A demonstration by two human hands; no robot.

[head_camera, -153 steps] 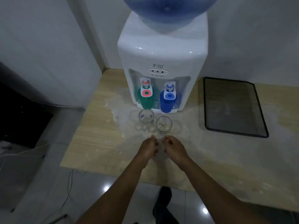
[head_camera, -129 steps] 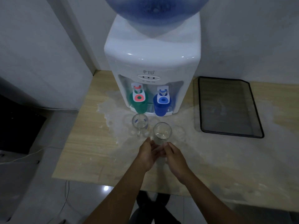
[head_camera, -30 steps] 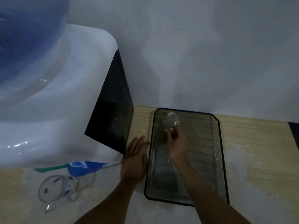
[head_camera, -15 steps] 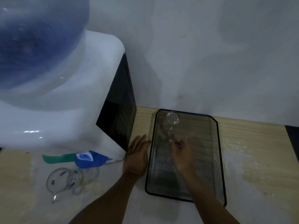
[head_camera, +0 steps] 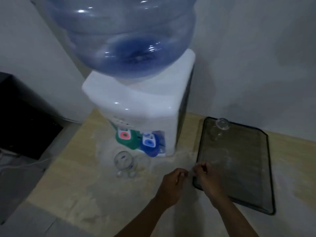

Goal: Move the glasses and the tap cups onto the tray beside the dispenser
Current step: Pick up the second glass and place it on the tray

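One clear glass (head_camera: 220, 128) stands at the far left corner of the black mesh tray (head_camera: 253, 170). A second clear glass with blue marks (head_camera: 123, 162) stands on the counter in front of the white dispenser (head_camera: 142, 110). A green cup (head_camera: 125, 136) sits under the red tap and a blue cup (head_camera: 150, 146) under the blue tap. My left hand (head_camera: 171, 183) and my right hand (head_camera: 206, 175) hover close together by the tray's near left corner, fingers curled, holding nothing.
A big blue water bottle (head_camera: 126, 31) tops the dispenser. The wooden counter (head_camera: 82, 171) has a pale smeared patch around the glass. A black appliance (head_camera: 18, 115) stands at the left, beyond the counter edge. A wall runs behind.
My right hand has let go of the glass on the tray and pulled back. My left hand lifted off the counter. My view swung left toward the dispenser front.
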